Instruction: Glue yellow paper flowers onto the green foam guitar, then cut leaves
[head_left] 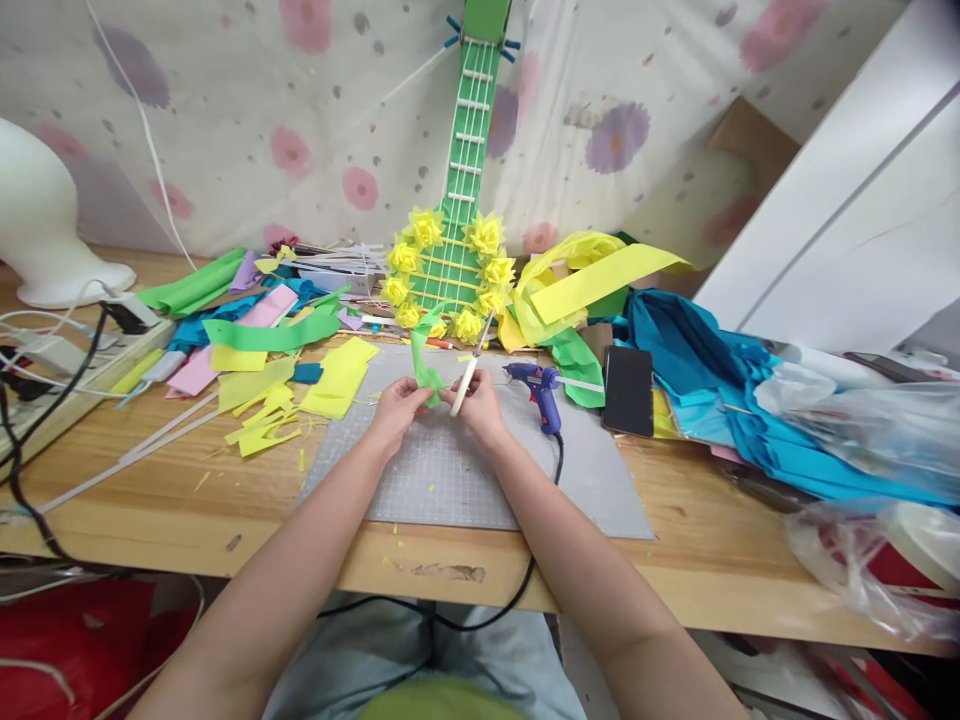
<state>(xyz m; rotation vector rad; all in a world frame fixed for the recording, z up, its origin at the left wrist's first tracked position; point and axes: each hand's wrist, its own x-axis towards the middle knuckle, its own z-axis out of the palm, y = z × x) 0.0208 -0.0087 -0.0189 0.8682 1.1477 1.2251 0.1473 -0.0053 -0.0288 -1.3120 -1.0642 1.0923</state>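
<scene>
My left hand [399,410] is closed, pinching a twisted green crepe paper strip [421,360] that stands up from the fingertips. In my right hand [481,408] is a pair of scissors [466,383] with white handles, the blades pointing up and away from me. The right fingertips are close to the strip's lower end; whether they touch it I cannot tell. Both hands are above a grey cutting mat [442,490]. Just beyond them a green paper guitar [448,270] edged with yellow paper flowers [487,235] leans against the wall.
A purple glue gun [541,392] lies right of my hands, its cable running down over the table edge. Beside it is a black phone [628,390]. Yellow paper pieces [341,375] lie left, blue paper [697,360] right. A power strip [82,385] sits far left.
</scene>
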